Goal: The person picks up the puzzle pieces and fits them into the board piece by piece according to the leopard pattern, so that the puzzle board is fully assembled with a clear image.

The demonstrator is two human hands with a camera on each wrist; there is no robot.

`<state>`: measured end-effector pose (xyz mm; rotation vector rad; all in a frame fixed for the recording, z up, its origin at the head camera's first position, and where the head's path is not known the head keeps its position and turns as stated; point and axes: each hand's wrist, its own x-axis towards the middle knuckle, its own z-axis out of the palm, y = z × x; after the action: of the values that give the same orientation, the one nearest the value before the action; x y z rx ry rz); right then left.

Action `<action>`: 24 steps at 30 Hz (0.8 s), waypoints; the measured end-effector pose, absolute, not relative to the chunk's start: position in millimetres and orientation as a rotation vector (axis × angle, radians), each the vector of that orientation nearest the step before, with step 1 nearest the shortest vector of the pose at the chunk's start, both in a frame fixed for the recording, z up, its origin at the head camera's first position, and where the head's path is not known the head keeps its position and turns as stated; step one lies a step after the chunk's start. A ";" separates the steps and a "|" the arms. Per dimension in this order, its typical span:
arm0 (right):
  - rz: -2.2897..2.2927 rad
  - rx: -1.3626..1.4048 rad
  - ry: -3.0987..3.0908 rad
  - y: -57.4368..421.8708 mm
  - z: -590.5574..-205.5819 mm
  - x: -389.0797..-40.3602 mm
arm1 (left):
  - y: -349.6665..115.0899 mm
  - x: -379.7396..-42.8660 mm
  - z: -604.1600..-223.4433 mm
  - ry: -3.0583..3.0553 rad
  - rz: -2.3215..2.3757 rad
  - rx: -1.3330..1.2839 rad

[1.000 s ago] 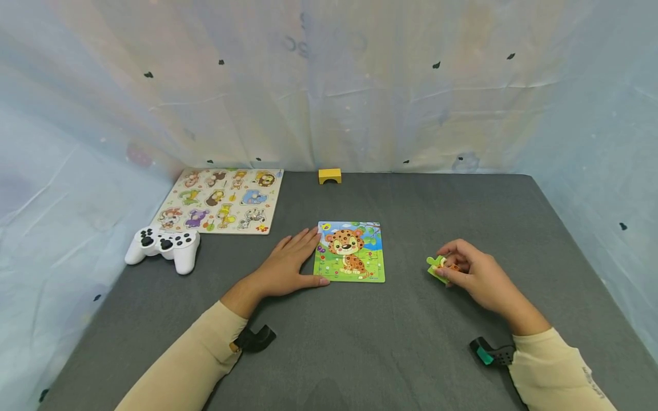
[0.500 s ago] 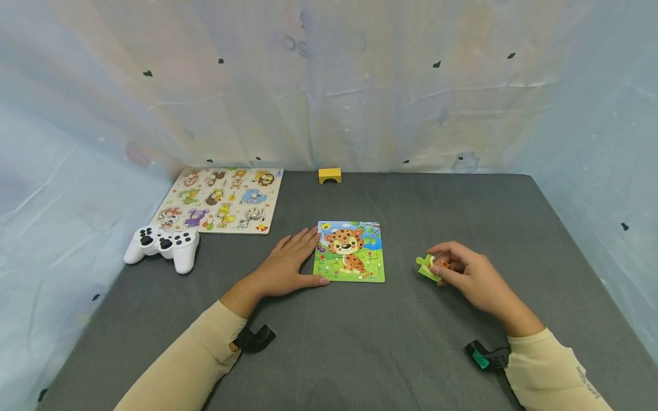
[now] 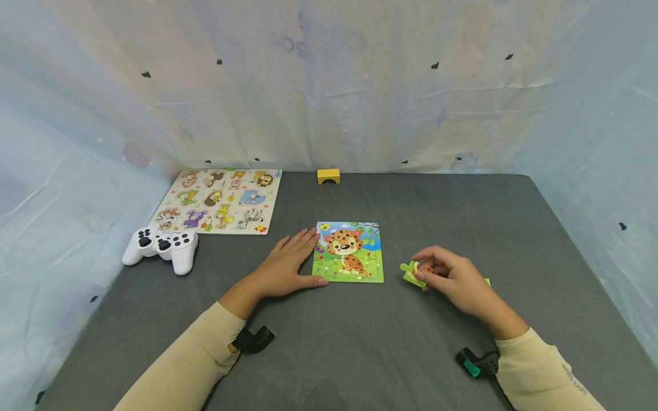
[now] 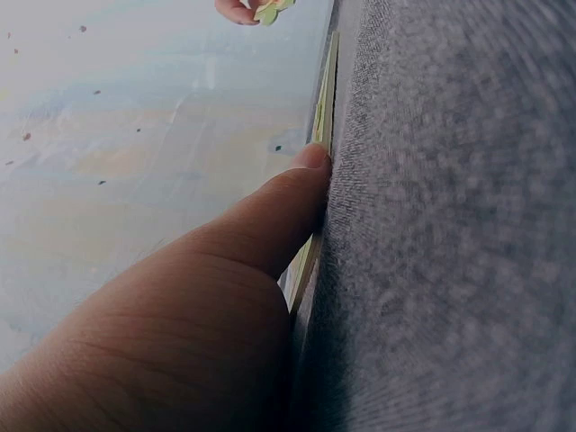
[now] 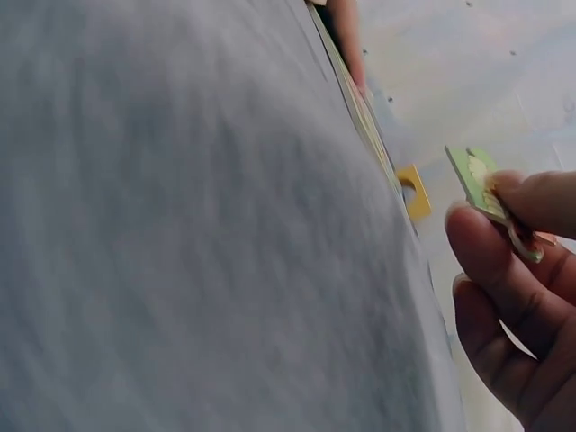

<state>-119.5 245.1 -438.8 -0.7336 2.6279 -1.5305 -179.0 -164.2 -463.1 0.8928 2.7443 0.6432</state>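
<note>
A small square jigsaw puzzle with a spotted leopard cub on a green and blue ground lies flat on the grey table. My left hand rests at its left side, fingers stretched out to the upper left corner and thumb along the lower edge. In the left wrist view the thumb touches the puzzle's thin edge. To the right of the puzzle, my right hand pinches a green jigsaw piece with orange on it. The right wrist view has this piece between thumb and fingertips, raised off the table.
Just beyond my right wrist a bit of green peeks out on the table. A board of animal pictures lies at the back left, with a white game controller before it. At the back edge stands a yellow arch block.
My right hand has moved left toward the puzzle with the piece in its fingers, and the green bit behind that wrist has come into view. My left hand stays put.
</note>
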 end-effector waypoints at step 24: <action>-1.488 -0.800 2.551 186.5 -444.4 -128.9 | -165.2 -179.2 -466.6 2.743 0.700 0.902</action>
<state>-128.9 186.5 -444.4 -0.7996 2.5511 -1.4876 -179.2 -165.2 -466.6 0.9018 2.7428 0.6996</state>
